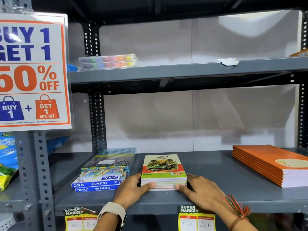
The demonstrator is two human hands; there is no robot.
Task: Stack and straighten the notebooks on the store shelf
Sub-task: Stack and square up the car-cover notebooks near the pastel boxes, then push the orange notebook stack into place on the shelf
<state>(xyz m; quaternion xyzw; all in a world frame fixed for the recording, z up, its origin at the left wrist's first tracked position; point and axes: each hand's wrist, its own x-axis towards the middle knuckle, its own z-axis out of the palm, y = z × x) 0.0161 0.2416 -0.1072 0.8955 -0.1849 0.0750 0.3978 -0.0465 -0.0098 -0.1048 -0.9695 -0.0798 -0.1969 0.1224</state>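
A small stack of notebooks point(163, 170) with a green car on the top cover lies squared up near the front of the grey shelf point(216, 174). My left hand point(133, 189) presses the stack's left side, thumb across its front edge. My right hand point(200, 190) cups the right side, thumb also on the front edge. The stack rests on the shelf between both hands. A second stack of orange notebooks point(270, 165) lies angled at the far right of the same shelf.
Blue oil pastel boxes point(98, 183) and a colour pencil pack point(110, 158) sit left of the stack, close to my left hand. Crayon cases point(108, 61) lie on the upper shelf. A sale sign point(33, 70) hangs at left. Price tags point(196, 219) hang from the shelf's front edge.
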